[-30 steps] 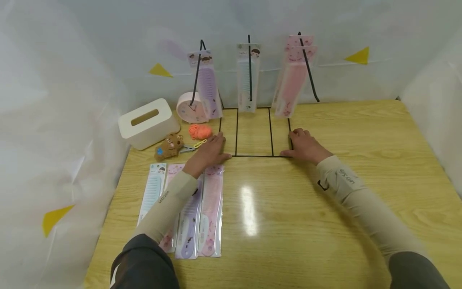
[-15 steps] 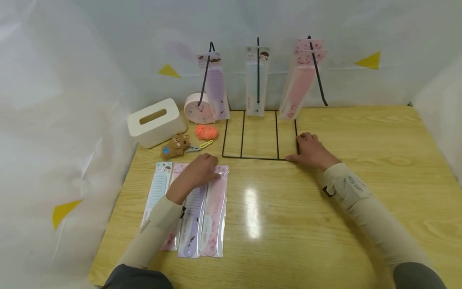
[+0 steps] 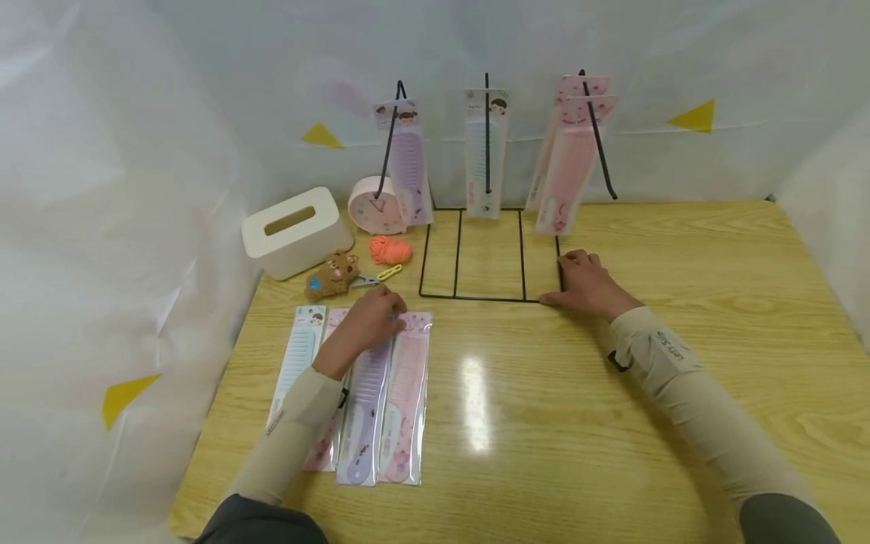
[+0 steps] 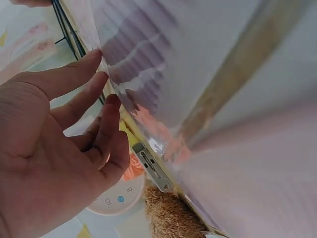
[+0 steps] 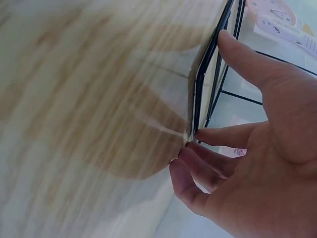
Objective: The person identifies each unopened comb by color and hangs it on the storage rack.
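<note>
A black wire rack (image 3: pixel 476 297) stands at the back of the wooden table, with a purple comb packet (image 3: pixel 408 162), a pale blue one (image 3: pixel 484 151) and pink ones (image 3: pixel 567 162) hanging on its three hooks. My right hand (image 3: pixel 584 281) rests on the rack's front right corner (image 5: pixel 205 69), thumb along the wire. My left hand (image 3: pixel 372 319) lies on the top of a flat purple comb packet (image 3: pixel 363 408). In the left wrist view its fairly straight fingertips (image 4: pixel 101 79) touch the packet's plastic edge (image 4: pixel 148 74). Blue (image 3: pixel 295 363) and pink (image 3: pixel 404 400) packets lie beside it.
A white tissue box (image 3: pixel 295 230), a pink clock (image 3: pixel 370 205), an orange yarn bundle (image 3: pixel 390 248), a brown plush bear (image 3: pixel 331 276) and a small clip (image 3: pixel 374 277) sit at the back left. White sheeting walls the table on three sides.
My left hand left the rack's front left corner and came back onto the flat comb packets. The right hand stayed on the rack's right corner.
</note>
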### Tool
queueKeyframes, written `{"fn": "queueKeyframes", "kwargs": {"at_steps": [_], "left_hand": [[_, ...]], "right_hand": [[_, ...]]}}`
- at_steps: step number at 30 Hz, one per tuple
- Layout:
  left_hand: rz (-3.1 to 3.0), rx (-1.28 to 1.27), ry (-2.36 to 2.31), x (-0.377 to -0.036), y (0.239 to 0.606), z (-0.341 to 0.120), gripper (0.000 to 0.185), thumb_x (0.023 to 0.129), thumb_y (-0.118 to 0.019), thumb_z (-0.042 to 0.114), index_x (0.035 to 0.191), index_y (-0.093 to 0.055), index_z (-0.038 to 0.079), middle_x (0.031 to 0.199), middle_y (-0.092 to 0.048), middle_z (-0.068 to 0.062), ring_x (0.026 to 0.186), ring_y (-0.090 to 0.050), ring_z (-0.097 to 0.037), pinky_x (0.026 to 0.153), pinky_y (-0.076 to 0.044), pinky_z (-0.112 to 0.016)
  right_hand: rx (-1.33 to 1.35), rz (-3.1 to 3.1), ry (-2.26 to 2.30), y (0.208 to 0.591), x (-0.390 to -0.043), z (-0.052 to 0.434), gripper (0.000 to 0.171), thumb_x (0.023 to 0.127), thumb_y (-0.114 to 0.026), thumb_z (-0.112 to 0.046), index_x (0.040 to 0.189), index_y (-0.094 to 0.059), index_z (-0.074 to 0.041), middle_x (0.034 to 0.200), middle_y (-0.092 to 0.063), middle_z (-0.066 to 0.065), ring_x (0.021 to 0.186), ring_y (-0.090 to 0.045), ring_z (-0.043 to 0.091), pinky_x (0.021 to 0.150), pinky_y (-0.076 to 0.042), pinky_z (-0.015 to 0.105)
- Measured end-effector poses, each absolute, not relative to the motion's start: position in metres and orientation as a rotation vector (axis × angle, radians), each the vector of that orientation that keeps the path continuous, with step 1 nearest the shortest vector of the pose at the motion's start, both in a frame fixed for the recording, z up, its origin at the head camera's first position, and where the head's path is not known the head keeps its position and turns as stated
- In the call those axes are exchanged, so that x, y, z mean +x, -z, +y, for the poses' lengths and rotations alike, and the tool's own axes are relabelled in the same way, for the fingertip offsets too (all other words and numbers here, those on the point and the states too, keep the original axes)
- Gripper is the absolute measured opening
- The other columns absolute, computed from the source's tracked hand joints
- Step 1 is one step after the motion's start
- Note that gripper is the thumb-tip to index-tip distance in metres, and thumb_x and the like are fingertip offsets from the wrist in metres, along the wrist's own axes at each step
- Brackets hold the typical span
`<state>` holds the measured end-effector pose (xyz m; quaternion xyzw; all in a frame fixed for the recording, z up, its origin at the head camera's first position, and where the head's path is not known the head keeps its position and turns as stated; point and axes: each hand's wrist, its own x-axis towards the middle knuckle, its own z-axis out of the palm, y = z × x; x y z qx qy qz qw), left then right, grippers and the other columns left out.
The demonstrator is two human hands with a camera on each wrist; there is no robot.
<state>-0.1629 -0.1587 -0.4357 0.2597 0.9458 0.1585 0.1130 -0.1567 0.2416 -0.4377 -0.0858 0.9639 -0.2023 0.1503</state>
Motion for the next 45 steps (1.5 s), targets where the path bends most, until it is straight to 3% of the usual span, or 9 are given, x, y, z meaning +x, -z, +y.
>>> {"fn": "queueKeyframes", "kwargs": {"at_steps": [6, 10, 15, 20, 23, 27, 31, 38, 45], "left_hand": [[2.667, 0.605, -0.459, -0.158, 0.429, -0.156, 0.074, 0.072, -0.090, 0.040, 0.130, -0.058, 0.006, 0.127, -0.047, -0.019, 0.115, -0.048, -0.036, 0.098, -0.042, -0.054], [2.642, 0.618, -0.411, -0.156, 0.426, -0.152, 0.069, 0.067, -0.093, 0.041, 0.117, -0.061, 0.007, 0.129, -0.043, -0.019, 0.119, -0.044, -0.037, 0.103, -0.038, -0.056], [2.644, 0.644, -0.380, -0.159, 0.425, -0.147, 0.052, 0.068, -0.092, 0.042, 0.099, -0.065, 0.009, 0.122, -0.044, -0.014, 0.115, -0.043, -0.033, 0.103, -0.037, -0.053], [2.709, 0.624, -0.360, -0.156, 0.428, -0.141, 0.042, 0.077, -0.085, 0.046, 0.089, -0.066, 0.011, 0.110, -0.048, -0.011, 0.101, -0.048, -0.029, 0.092, -0.042, -0.048], [2.795, 0.548, -0.297, -0.150, 0.428, -0.133, 0.048, 0.080, -0.079, 0.056, 0.078, -0.061, 0.012, 0.089, -0.053, -0.006, 0.079, -0.053, -0.024, 0.072, -0.049, -0.041], [2.863, 0.402, -0.238, -0.141, 0.427, -0.120, 0.063, 0.076, -0.074, 0.068, 0.061, -0.046, 0.014, 0.059, -0.041, 0.001, 0.052, -0.040, -0.015, 0.044, -0.037, -0.033], [2.879, 0.264, -0.197, -0.139, 0.425, -0.109, 0.068, 0.069, -0.077, 0.072, 0.056, -0.039, 0.017, 0.054, -0.033, 0.002, 0.050, -0.033, -0.014, 0.042, -0.034, -0.032], [2.814, 0.132, -0.293, -0.155, 0.423, -0.105, 0.064, 0.064, -0.085, 0.065, 0.062, -0.043, 0.017, 0.061, -0.042, 0.000, 0.056, -0.043, -0.016, 0.049, -0.042, -0.035], [2.640, 0.215, -0.710, -0.163, 0.424, -0.115, 0.057, 0.078, -0.085, 0.039, 0.053, -0.039, 0.015, 0.051, -0.029, 0.006, 0.046, -0.029, -0.009, 0.043, -0.024, -0.025]], "right_hand": [[-0.233, 2.766, 0.585, 0.440, -0.157, 0.243, 0.091, 0.092, -0.070, -0.044, 0.148, -0.029, 0.015, 0.150, -0.025, 0.038, 0.134, -0.022, 0.058, 0.107, -0.026, 0.071], [-0.233, 2.771, 0.576, 0.439, -0.157, 0.244, 0.092, 0.093, -0.069, -0.044, 0.149, -0.027, 0.015, 0.150, -0.023, 0.037, 0.134, -0.021, 0.058, 0.108, -0.025, 0.070], [-0.240, 2.772, 0.592, 0.439, -0.157, 0.246, 0.092, 0.093, -0.069, -0.045, 0.149, -0.027, 0.014, 0.151, -0.022, 0.037, 0.135, -0.020, 0.057, 0.108, -0.025, 0.069], [-0.234, 2.767, 0.596, 0.441, -0.156, 0.247, 0.093, 0.092, -0.069, -0.046, 0.149, -0.027, 0.014, 0.151, -0.022, 0.036, 0.136, -0.020, 0.056, 0.109, -0.025, 0.069], [-0.228, 2.770, 0.606, 0.442, -0.156, 0.248, 0.093, 0.092, -0.070, -0.046, 0.149, -0.028, 0.013, 0.151, -0.022, 0.036, 0.135, -0.021, 0.055, 0.109, -0.026, 0.068], [-0.225, 2.771, 0.619, 0.443, -0.156, 0.250, 0.092, 0.092, -0.070, -0.046, 0.149, -0.028, 0.013, 0.151, -0.022, 0.036, 0.136, -0.021, 0.053, 0.108, -0.028, 0.067], [-0.237, 2.774, 0.618, 0.443, -0.156, 0.251, 0.092, 0.092, -0.070, -0.046, 0.149, -0.028, 0.013, 0.151, -0.023, 0.036, 0.135, -0.021, 0.053, 0.108, -0.029, 0.067], [-0.249, 2.776, 0.600, 0.442, -0.158, 0.249, 0.093, 0.092, -0.070, -0.047, 0.149, -0.028, 0.013, 0.151, -0.023, 0.036, 0.135, -0.022, 0.054, 0.107, -0.029, 0.068], [-0.253, 2.777, 0.567, 0.443, -0.160, 0.247, 0.094, 0.092, -0.070, -0.048, 0.149, -0.028, 0.014, 0.151, -0.024, 0.036, 0.135, -0.024, 0.053, 0.108, -0.031, 0.066]]}}
